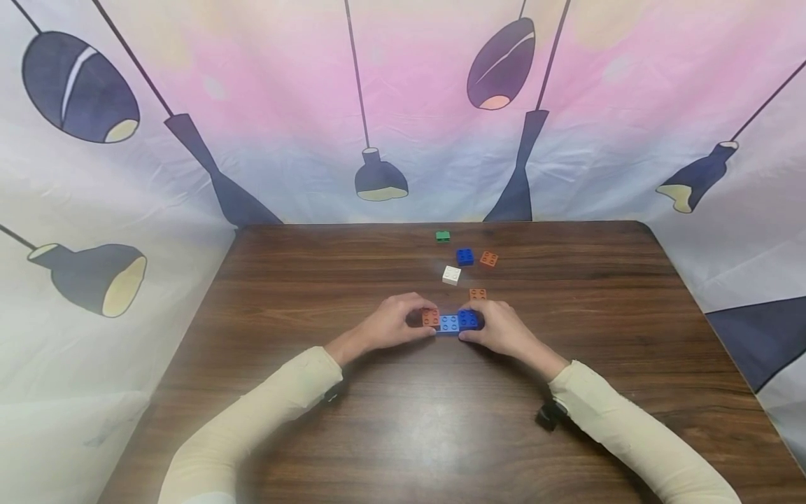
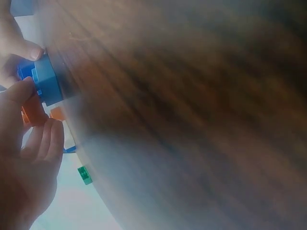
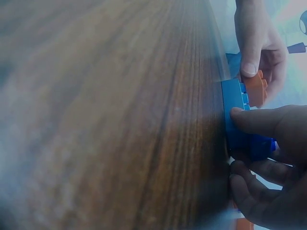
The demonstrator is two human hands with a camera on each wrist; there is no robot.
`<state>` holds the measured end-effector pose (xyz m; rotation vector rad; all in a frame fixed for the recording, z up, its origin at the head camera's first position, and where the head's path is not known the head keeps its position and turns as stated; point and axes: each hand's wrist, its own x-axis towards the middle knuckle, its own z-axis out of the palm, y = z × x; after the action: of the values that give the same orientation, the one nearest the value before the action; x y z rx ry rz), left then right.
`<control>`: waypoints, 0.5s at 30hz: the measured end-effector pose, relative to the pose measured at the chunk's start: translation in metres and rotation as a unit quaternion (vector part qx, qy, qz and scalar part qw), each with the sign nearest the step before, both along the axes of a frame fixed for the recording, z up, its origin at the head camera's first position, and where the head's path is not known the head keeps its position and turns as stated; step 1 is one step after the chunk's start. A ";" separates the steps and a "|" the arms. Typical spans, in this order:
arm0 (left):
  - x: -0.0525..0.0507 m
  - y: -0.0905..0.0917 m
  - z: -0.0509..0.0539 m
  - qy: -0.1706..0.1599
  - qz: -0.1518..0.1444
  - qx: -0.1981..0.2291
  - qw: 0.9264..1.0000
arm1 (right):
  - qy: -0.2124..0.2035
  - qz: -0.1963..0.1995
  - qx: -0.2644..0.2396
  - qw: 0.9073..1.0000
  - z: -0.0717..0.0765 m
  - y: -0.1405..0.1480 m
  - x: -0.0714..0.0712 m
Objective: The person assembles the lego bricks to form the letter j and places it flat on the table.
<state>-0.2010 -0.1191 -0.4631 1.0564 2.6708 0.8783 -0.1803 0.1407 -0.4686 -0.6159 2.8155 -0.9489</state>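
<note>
A light blue toy building brick (image 1: 449, 323) lies on the table between both hands, its middle studs showing. On its right end sits a dark blue brick (image 1: 468, 319). My right hand (image 1: 504, 329) grips this pair, the thumb against the light blue side in the right wrist view. At the other end, my left hand (image 1: 398, 322) pinches an orange brick (image 3: 255, 89) between thumb and fingers. The orange brick is just over the light blue brick's left end, slightly tilted in the right wrist view; whether it is pressed onto the studs I cannot tell.
Beyond the hands lie loose bricks: an orange one (image 1: 478, 294) close to the right fingers, a white one (image 1: 451, 275), a dark blue one (image 1: 464, 257), another orange one (image 1: 489, 259) and a green one (image 1: 443, 236) near the far edge of the wooden table (image 1: 302, 266).
</note>
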 end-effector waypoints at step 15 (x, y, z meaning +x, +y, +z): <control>0.003 0.006 0.003 0.023 0.012 -0.026 0.999 | -0.002 0.003 -0.003 1.000 0.001 0.000 0.000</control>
<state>-0.1985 -0.1130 -0.4602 1.0485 2.7337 0.7927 -0.1805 0.1409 -0.4679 -0.6229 2.8073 -0.9562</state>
